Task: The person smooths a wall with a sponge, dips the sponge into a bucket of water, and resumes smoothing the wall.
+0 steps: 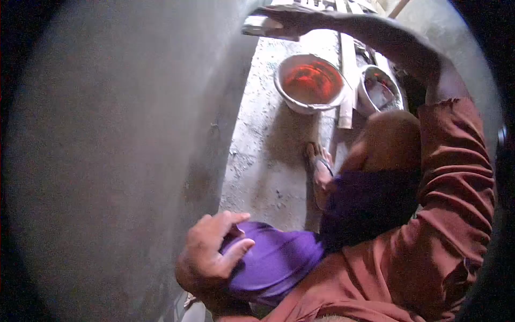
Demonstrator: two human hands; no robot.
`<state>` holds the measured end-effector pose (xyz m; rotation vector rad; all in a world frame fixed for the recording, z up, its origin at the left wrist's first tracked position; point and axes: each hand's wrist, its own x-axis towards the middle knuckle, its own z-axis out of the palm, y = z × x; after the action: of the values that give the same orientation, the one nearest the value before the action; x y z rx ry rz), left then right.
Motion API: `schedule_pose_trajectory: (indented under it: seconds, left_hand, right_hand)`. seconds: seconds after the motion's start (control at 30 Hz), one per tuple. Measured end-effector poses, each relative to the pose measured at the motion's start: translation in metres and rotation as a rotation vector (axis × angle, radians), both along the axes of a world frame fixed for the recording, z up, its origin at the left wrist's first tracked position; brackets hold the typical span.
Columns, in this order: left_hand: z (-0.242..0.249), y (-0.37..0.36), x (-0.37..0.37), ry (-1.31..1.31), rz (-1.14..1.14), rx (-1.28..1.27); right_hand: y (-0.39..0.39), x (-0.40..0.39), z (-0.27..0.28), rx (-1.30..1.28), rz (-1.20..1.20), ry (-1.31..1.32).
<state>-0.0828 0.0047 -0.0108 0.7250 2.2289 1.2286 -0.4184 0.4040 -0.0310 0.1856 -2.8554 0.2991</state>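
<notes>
At the top, my right hand (284, 22) is closed around a flat metal-looking tool (263, 25), which lies against or very near the grey wall (118, 129). My right arm reaches forward over the floor. Lower down, my left hand (217, 244) is held with fingers curved and thumb apart, nothing between them, beside my knee in purple cloth (273, 260).
A round bucket (311, 83) with a reddish inside stands on the debris-strewn floor (244, 166). Right of it are a long board (347, 80) and a second container (380, 88). My sandalled foot (322, 172) is below the bucket.
</notes>
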Motion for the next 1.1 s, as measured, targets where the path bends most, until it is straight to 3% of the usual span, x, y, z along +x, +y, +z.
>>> schedule_pose_trajectory:
  seconds: [0.17,0.4,0.47,0.53,0.77,0.83,0.93,1.03,1.1]
  left_hand:
    - [-0.004,-0.008,0.002,-0.089,-0.002,0.060]
    - [-0.010,-0.037,0.035,-0.131,0.098,0.031]
    - [-0.012,-0.041,0.044,-0.125,0.119,0.054]
    - [-0.009,-0.042,0.045,-0.106,0.144,0.095]
    - [-0.010,-0.036,0.036,-0.065,0.120,0.080]
    - [-0.008,-0.032,0.029,-0.047,0.086,0.057]
    - [-0.013,-0.030,0.026,-0.073,0.114,0.066]
    - [-0.014,-0.025,0.021,-0.111,0.164,0.052]
    - [-0.015,-0.023,0.016,-0.125,0.158,0.040]
  right_hand:
    - [0.070,0.058,-0.105,0.200,-0.046,-0.515]
    - [0.111,0.091,-0.229,0.151,-0.144,-0.691]
    - [0.104,0.100,-0.234,0.151,-0.115,-0.741]
    - [0.062,0.129,-0.195,0.064,-0.291,-0.756]
    - [0.103,0.107,-0.231,0.032,-0.163,-0.644]
    - [0.094,0.111,-0.218,-0.046,-0.289,-0.625]
    - [0.099,0.118,-0.210,0.530,-0.002,-0.551]
    - [0.089,0.131,-0.179,0.627,0.018,-0.325]
    - [0.092,0.134,-0.168,0.760,0.169,-0.385]
